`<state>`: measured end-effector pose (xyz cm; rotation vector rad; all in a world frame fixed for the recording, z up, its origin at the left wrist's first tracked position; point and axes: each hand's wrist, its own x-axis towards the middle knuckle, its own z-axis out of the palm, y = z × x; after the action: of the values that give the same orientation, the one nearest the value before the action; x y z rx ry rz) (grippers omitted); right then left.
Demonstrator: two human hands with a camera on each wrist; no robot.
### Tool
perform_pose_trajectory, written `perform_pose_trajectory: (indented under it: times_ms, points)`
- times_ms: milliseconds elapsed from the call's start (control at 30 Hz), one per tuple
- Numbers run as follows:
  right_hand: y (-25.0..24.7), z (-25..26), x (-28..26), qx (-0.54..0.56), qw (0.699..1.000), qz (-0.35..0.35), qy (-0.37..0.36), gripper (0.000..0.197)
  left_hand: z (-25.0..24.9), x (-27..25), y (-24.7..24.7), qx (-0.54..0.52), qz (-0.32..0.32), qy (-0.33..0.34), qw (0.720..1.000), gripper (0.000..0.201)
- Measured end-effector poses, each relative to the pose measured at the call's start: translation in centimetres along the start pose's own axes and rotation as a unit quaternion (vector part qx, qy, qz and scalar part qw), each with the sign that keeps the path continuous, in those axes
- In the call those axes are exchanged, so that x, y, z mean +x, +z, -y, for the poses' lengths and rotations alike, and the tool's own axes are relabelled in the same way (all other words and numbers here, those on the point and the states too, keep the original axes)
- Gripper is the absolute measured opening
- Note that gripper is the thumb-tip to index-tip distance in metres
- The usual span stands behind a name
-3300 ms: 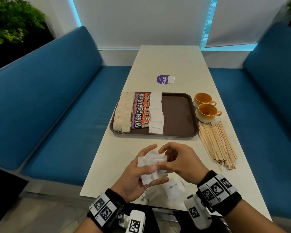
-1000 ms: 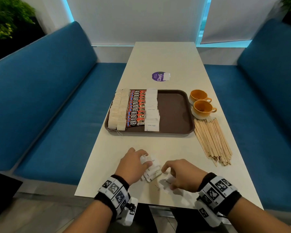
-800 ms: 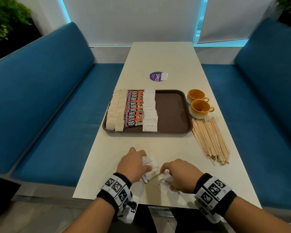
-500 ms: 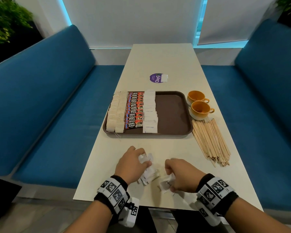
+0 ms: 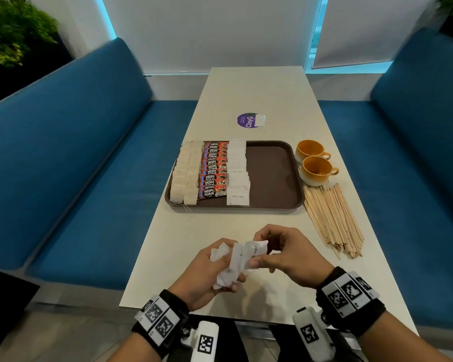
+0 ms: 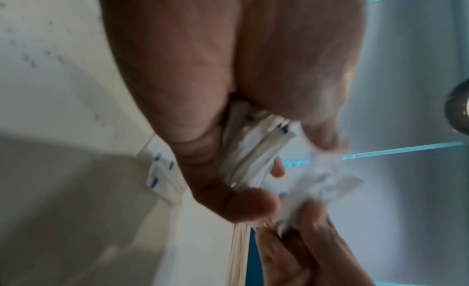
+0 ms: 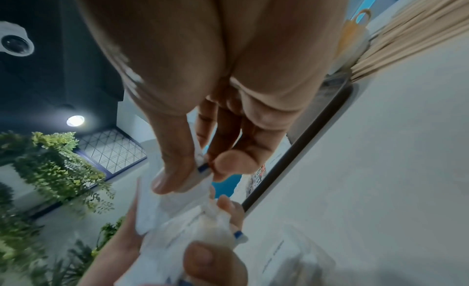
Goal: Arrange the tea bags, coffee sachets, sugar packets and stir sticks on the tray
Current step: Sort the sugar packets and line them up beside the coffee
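Sugar step in hand. The left hand (image 5: 207,273) grips a loose bundle of sugar packets (image 5: 229,265) above the near end of the worktop (image 5: 183,239); the right hand (image 5: 288,253) pinches one packet of that bundle between thumb and fingers, apparently squaring it or drawing it out. The right wrist view confirms the thumb-and-finger pinch on a white packet edge. The tray (image 5: 272,173) lies further up the worktop, well apart from the hands. On it, from its left: tea bags (image 5: 185,176), coffee sachets (image 5: 213,168) and a row of sugar packets already laid (image 5: 238,173); its right half is bare. The stir sticks (image 5: 332,218) lie in a heap on the worktop just beside the tray's right edge, not yet placed. Two cups (image 5: 315,167) stand nearby. Judgement: task roughly half to two-thirds complete. Next move calls for aligning the held packets, carrying them forward and setting them beside the existing sugar row without disturbing it; the sticks would follow.
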<state>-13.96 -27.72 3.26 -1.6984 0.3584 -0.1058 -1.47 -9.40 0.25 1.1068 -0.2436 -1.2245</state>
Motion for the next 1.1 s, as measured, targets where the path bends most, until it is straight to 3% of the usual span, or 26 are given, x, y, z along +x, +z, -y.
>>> perform_pose_trajectory:
  times_ms: [100,267,400,533,667,833,933,1000,1100]
  points:
    - [0.6,0.3,0.7,0.000,1.000,0.008,0.020,0.032,0.3,0.1,0.6,-0.086,0.012,-0.027,0.996,0.066]
    - [2.0,0.6,1.1,-0.040,0.999,0.005,0.002,0.042,0.4,0.4,0.7,-0.012,0.045,0.014,0.999,0.055]
    - [2.8,0.6,1.6,-0.102,0.994,-0.025,-0.030,0.050,0.3,0.2,0.3,-0.007,0.025,0.036,0.999,0.043]
    - [2.5,0.7,2.4,-0.129,0.991,0.003,-0.027,0.059,-0.5,-0.6,-1.0,0.058,-0.038,0.073,0.995,0.043]
    - [2.3,-0.3,3.9,-0.233,0.972,0.003,0.000,0.040,-1.4,-1.3,-3.0,0.194,-0.118,0.087,0.970,0.018]
    - [3.6,-1.7,4.8,-0.417,0.900,0.126,0.024,0.039,-2.1,-1.6,-4.2,0.345,-0.151,0.039,0.926,0.020]
    - [3.9,-2.0,4.9,-0.423,0.900,0.102,0.026,0.025,-1.9,-1.3,-4.2,0.423,-0.156,0.024,0.892,0.018]
    - [3.8,-2.1,5.0,-0.420,0.903,0.082,0.033,0.018,-1.7,-1.1,-4.1,0.434,-0.157,0.020,0.887,0.019]
    - [3.9,-2.5,4.8,-0.434,0.897,0.079,0.036,0.013,-1.7,-1.0,-3.9,0.486,-0.155,0.023,0.860,0.032]
